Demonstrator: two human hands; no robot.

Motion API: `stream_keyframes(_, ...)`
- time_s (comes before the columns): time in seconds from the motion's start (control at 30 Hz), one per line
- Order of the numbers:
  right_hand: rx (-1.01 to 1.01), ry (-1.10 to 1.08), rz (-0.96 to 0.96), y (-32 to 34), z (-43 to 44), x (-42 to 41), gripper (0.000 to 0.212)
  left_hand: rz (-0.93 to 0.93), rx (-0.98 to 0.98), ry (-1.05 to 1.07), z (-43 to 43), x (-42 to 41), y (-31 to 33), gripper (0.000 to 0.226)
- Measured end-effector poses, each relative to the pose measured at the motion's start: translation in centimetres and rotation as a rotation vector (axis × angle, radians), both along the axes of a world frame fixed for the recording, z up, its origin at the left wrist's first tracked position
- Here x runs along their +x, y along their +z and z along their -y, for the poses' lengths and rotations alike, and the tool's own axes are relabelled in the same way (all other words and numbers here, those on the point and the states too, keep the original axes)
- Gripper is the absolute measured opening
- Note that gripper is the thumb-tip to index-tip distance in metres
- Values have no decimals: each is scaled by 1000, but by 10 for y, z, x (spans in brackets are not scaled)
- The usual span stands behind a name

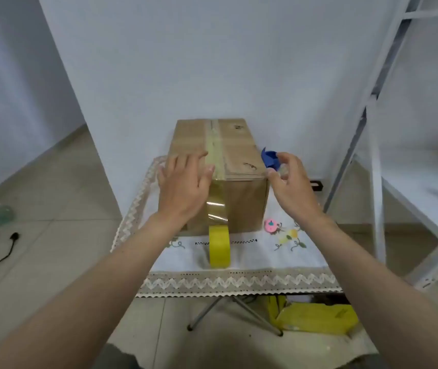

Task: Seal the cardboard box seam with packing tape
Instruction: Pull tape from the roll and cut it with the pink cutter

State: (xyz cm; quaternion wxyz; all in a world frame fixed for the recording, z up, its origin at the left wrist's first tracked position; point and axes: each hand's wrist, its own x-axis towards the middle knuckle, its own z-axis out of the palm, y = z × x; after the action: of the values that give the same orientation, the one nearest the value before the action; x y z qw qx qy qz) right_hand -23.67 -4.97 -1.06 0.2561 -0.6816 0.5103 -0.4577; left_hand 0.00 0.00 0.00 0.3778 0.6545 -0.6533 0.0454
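Head view: looked down on a closed cardboard box [235,155], standing on a small table under an embroidered white cloth [252,251]. Ran along the box's top seam, a strip of clear yellowish tape [215,145], then folded over the near top edge and down the near face. Hung from that strip, still joined, the yellow tape roll [219,246], upright on the cloth just before the box's near face.

Left hand [184,183]: lay flat and open on the box's near left top corner, fingers spread, thumb tip touching the tape at the near edge; gripped nothing.

Right hand [291,182]: hovered just beside the box's near right top corner, fingers curled around a blue object [268,157] and something clear beneath it; could not tell what these were, nor how firmly pinched.

Sat on the cloth near the box's right bottom corner, a small pink round thing [271,226]. Stood well right of the box, a white metal shelf frame [372,145]. Lay below the table, a yellow bag [316,319].
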Motion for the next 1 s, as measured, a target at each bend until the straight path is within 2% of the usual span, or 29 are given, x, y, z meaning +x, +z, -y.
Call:
stream_keyframes(0.23, 247, -114, -98, -84, 14, -19, 38, 203, 21, 71, 26, -15, -39, 44)
stream_keyframes(0.37, 366, -70, -209, -114, 21, -27, 39, 197, -42, 133, 31, -21, -47, 41)
stream_keyframes(0.5, 336, -109, -360, -129, 25, -26, 20, 189, -79, 207, 32, -29, -50, 37)
stream_keyframes(0.77, 414, -127, -569, -126, 25, -23, 36, 212, -103, 195, 29, -28, -60, 39)
stream_keyframes(0.83, 429, -120, -502, -123, 23, -22, 31, 206, -105, 173, 27, -27, -61, 39)
stream_keyframes(0.9, 437, -111, -388, -120, 19, -22, 8, 199, -110, 147, 23, -27, -61, 40)
stream_keyframes(0.97, 466, -62, -302, -117, 17, -23, 20, 194, -107, 127, 19, -27, -61, 42)
stream_keyframes(1.0, 481, -40, -271, -115, 14, -23, 20, 185, -108, 115, 17, -26, -61, 42)
